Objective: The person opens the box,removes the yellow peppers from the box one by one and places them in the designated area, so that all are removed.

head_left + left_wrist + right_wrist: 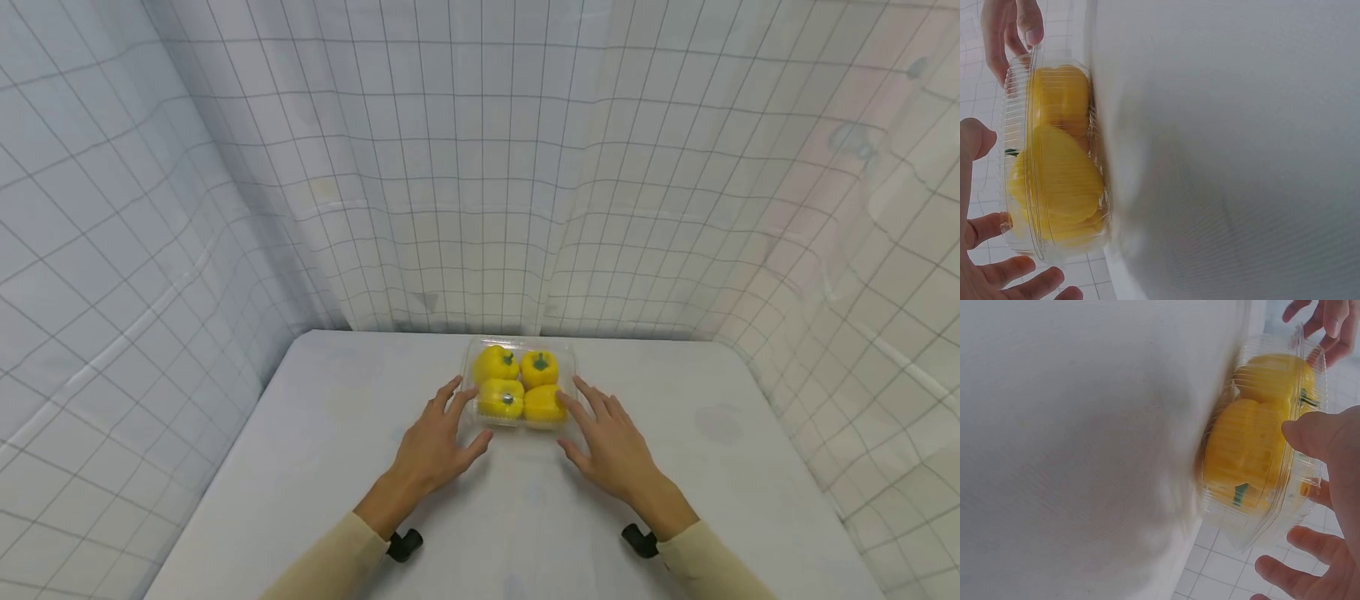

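Observation:
A clear plastic clamshell box [517, 424] stands on the white table, its lid down over several yellow bell peppers [500, 398] with green stems. My left hand [435, 446] is at the box's near left corner, fingers spread and thumb apart. On the opposite side my right hand [617, 450] is spread the same way, its index finger over the near right corner. In the left wrist view, fingertips come right up to the lid [1017, 106]. The right wrist view shows the thumb [1313, 434] overlapping the box's rim, with the other fingers stretched along the side.
The white table [360, 392] reaches to a hanging white curtain [480, 208] with a dark grid pattern. More gridded cloth [97, 317] closes off the left and right sides. A black strap mount [406, 545] sits at the left wrist, another [639, 541] at the right.

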The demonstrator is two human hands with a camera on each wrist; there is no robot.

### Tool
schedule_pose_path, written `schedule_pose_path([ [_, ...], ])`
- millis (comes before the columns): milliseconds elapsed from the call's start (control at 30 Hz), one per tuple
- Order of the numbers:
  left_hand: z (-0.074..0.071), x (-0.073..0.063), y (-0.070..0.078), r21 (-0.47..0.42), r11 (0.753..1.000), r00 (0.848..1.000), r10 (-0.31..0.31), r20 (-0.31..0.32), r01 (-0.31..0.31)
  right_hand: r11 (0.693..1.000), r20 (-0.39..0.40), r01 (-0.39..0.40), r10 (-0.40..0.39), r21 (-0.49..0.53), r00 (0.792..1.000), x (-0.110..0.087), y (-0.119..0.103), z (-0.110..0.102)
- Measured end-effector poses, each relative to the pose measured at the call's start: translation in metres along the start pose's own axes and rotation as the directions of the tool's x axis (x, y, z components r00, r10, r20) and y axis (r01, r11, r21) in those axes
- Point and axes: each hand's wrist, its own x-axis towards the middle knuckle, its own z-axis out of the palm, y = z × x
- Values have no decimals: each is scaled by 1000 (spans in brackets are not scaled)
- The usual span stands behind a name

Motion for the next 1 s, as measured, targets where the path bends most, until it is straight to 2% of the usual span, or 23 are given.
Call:
schedule_pose_path([
  [567, -2, -19, 6, -52, 997, 999, 49, -22, -50, 999, -90, 53, -54, -13, 995, -18, 0, -4],
  [833, -4, -30, 9, -57, 996, 998, 61, -20, -62, 999, -66, 34, -34, -1, 997, -25, -3, -9],
  [1000, -5, -35, 11, -74, 996, 999, 44, 5, -44, 1000, -57, 26, -26, 1, 998, -28, -3, -11],
])
